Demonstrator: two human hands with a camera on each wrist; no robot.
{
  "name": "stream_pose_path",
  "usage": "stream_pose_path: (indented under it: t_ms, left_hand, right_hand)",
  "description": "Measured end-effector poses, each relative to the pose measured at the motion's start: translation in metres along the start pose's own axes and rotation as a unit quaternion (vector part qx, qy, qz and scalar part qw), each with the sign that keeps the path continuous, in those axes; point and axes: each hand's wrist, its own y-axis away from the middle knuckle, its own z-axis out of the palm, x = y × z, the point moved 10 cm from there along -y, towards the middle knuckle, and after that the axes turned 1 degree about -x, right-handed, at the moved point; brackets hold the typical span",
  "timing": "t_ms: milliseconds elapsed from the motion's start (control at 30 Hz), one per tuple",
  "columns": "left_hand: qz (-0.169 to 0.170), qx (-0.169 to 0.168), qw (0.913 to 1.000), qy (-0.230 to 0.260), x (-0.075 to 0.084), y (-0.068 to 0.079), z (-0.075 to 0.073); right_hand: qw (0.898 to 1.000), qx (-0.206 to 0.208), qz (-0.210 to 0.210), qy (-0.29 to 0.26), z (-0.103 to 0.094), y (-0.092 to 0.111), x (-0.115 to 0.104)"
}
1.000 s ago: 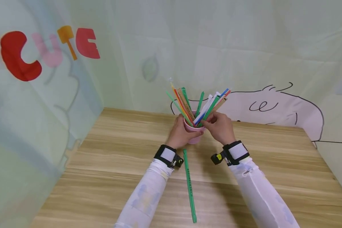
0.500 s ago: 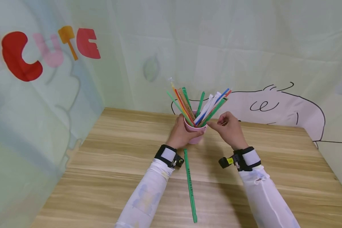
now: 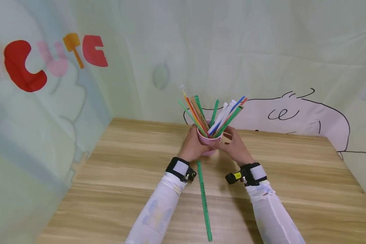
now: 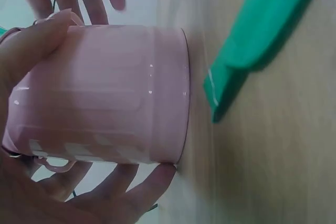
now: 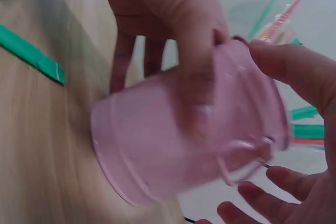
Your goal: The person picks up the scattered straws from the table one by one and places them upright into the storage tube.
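Observation:
A small pink pail (image 3: 206, 140) with a ring handle at each side stands upright on the table, full of paper- and plastic-wrapped straws (image 3: 226, 118). My left hand (image 3: 192, 145) grips the pail from the left, thumb across its front and fingers round the far side. At its right side is my right hand (image 3: 236, 149). In the right wrist view, the right thumb (image 5: 289, 64) touches the rim while the other fingers spread loosely past the handle, apart from the wall. A green-wrapped straw (image 3: 204, 200) lies on the table in front of the pail.
The wood-grain table (image 3: 134, 162) ends at a fabric backdrop (image 3: 146, 67) behind the pail and on the left. Straw ends fan out well above the rim. Each wrist wears a black strap with a camera, the right one (image 3: 236, 177) hanging above the table.
My right hand drew back rightward from the straws, then came in again, lower, to the pail's side. A green straw there now leans further right. The left hand keeps its grip.

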Motion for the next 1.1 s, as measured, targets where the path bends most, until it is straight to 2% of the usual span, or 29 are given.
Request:
stream_pose_path:
  t_ms: [133,267,367,500,600,667,767,867,967,1100]
  left_hand:
    - [0.011,0.001,0.9997,-0.020,0.002,0.000,0.000]
    - [0.025,0.003,0.9996,-0.015,0.002,0.001,0.002]
    - [0.022,-0.001,0.9997,-0.011,0.000,0.001,0.004]
    - [0.003,-0.013,0.9993,-0.035,-0.001,0.002,0.003]
    - [-0.024,-0.010,0.9973,-0.069,-0.001,0.006,-0.006]
    - [-0.048,-0.004,0.9943,-0.095,0.001,0.015,-0.015]
    - [-0.078,-0.007,0.9864,-0.145,0.004,0.031,-0.025]
    - [-0.093,-0.038,0.9727,-0.209,0.008,0.049,-0.023]
    - [-0.090,-0.080,0.9554,-0.270,0.017,0.069,-0.010]
    - [-0.061,-0.130,0.9363,-0.321,0.029,0.094,0.013]
  right_hand:
    - [0.997,-0.013,-0.054,-0.058,0.017,-0.004,-0.015]
    - [0.989,-0.016,-0.114,-0.097,0.026,-0.004,-0.033]
    - [0.989,-0.006,-0.121,-0.087,0.027,-0.004,-0.036]
    - [0.990,-0.001,-0.118,-0.074,0.026,-0.006,-0.035]
    - [0.991,0.001,-0.113,-0.071,0.026,-0.007,-0.035]
    - [0.991,0.001,-0.111,-0.068,0.026,-0.007,-0.035]
    - [0.991,-0.002,-0.115,-0.065,0.027,-0.008,-0.037]
    - [0.991,-0.007,-0.120,-0.063,0.026,-0.008,-0.039]
    - [0.992,-0.007,-0.114,-0.060,0.025,-0.010,-0.035]
    - [0.995,0.014,-0.093,-0.042,0.024,-0.017,-0.015]
